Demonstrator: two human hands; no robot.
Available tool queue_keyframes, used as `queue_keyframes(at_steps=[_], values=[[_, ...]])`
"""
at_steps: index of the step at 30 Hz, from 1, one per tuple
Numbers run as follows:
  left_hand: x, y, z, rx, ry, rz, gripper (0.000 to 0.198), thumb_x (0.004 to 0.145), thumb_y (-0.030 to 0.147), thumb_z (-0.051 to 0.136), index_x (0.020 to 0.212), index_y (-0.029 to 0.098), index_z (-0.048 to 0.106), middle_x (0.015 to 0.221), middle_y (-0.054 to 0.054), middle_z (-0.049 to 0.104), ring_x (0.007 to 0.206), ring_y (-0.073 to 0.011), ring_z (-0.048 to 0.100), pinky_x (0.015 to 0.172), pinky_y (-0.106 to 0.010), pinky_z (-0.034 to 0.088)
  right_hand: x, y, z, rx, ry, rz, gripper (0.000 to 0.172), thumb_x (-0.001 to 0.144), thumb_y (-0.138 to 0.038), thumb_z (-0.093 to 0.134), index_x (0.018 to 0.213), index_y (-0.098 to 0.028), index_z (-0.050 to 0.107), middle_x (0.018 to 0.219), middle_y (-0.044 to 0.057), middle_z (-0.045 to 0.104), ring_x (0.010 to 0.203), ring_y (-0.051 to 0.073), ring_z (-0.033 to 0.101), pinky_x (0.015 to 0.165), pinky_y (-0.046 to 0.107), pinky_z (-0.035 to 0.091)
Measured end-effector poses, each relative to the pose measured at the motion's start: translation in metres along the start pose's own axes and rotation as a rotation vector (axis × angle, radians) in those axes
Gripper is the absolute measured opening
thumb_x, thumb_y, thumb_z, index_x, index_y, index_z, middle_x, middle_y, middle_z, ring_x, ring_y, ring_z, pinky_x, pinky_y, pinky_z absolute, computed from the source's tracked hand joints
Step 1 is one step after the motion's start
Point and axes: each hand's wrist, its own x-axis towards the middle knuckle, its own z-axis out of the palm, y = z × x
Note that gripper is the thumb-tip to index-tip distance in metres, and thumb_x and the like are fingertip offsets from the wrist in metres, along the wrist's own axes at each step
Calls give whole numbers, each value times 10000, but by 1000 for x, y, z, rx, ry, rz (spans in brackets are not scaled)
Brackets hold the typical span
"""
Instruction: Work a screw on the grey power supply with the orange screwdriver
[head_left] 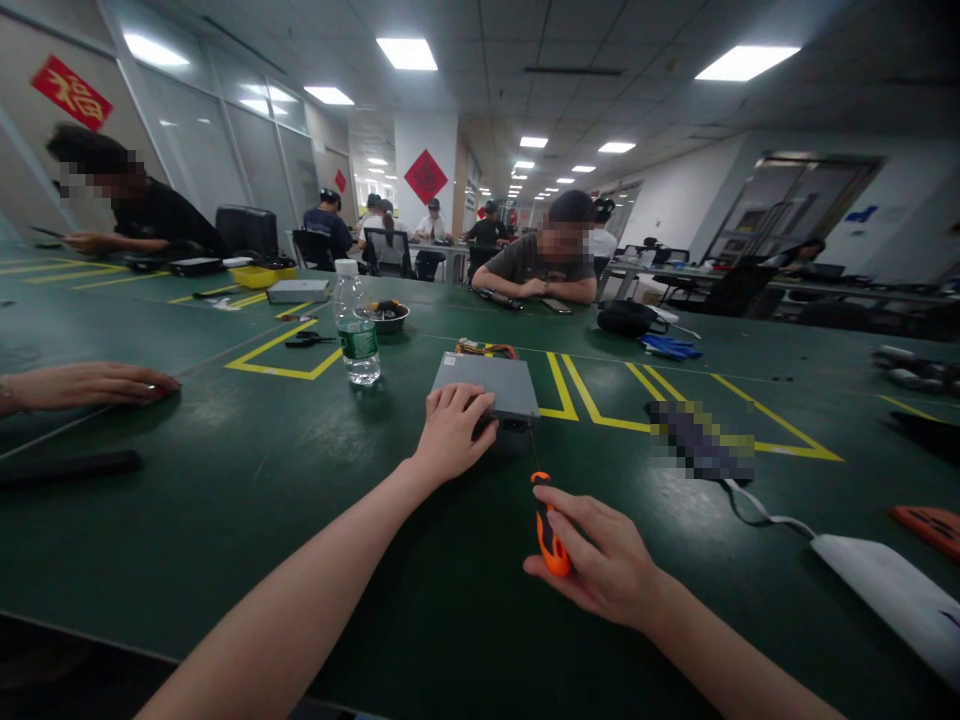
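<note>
The orange and black screwdriver (543, 512) points away, leaning a bit left, to the near right corner of the flat grey box (510, 385) on the green table (442, 610). The right hand (604, 555) pinches its handle; the left hand (454, 425), fingers slightly spread, lies on the box.

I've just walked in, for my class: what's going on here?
A person's left hand rests on a flat grey metal box on a dark green table. The right hand holds an orange-and-black screwdriver, pointed at the box's near right corner; whether the tip touches is unclear. A clear plastic bottle stands left of the box.
</note>
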Motion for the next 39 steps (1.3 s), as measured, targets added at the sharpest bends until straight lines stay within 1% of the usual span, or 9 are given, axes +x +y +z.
queue_keyframes(at_steps=[3,6,9,13,16,20,29,33,39], values=[[0,0,-1,-3,-4,3,301,814,312,525,1107,243,532,1153,-63,528,1100,-250,421,897,-414,314,-1,-1,0,13,3,48,328,852,-309,557,1088,-100,467,1067,207,585,943,239,615,702,326,549],[0,0,-1,-2,-5,1,300,813,309,524,1106,247,535,1152,-62,526,1099,-253,421,895,-417,315,1,-2,-4,2,-67,25,303,876,-273,474,1127,-103,473,1114,218,549,1013,263,586,714,338,547],[0,0,-1,2,-4,0,293,813,307,523,1100,244,537,1148,-63,529,1096,-251,424,894,-416,315,3,-2,-6,-59,-111,-19,256,889,-244,468,1119,-135,501,1094,200,556,919,235,616,667,319,544],[0,0,0,4,-4,4,293,816,312,521,1099,238,533,1147,-64,531,1095,-249,423,895,-414,314,1,-2,-2,-49,-18,-8,222,855,-240,569,1039,-139,498,1076,182,586,812,187,631,634,289,540],[0,0,0,2,-3,4,296,816,312,519,1103,241,533,1153,-65,527,1100,-251,418,907,-423,308,-3,-1,1,-26,18,28,254,851,-255,578,1059,-153,476,1094,166,591,861,193,631,659,297,551],[0,0,1,-3,0,3,296,815,309,521,1103,244,535,1154,-66,527,1099,-252,418,906,-423,307,-3,-1,0,-58,-26,31,246,866,-202,528,1103,-141,498,1088,156,591,933,203,623,694,283,558],[0,0,0,19,-5,11,290,826,324,508,1101,236,525,1147,-59,532,1096,-243,424,900,-407,303,7,0,1,-141,18,14,153,891,-214,512,1005,-117,544,927,135,596,796,176,624,618,262,563],[0,0,0,16,-5,7,295,820,318,515,1104,236,522,1158,-62,526,1102,-244,419,905,-407,301,10,-1,1,-116,-3,-14,172,893,-186,489,1038,-105,537,944,137,586,783,170,623,633,262,562],[0,0,-1,16,-8,9,297,820,314,513,1107,236,515,1162,-57,525,1111,-241,412,917,-404,295,12,-2,7,-72,-63,-52,190,907,-176,455,1061,-88,523,1023,162,553,879,188,608,688,269,562]])
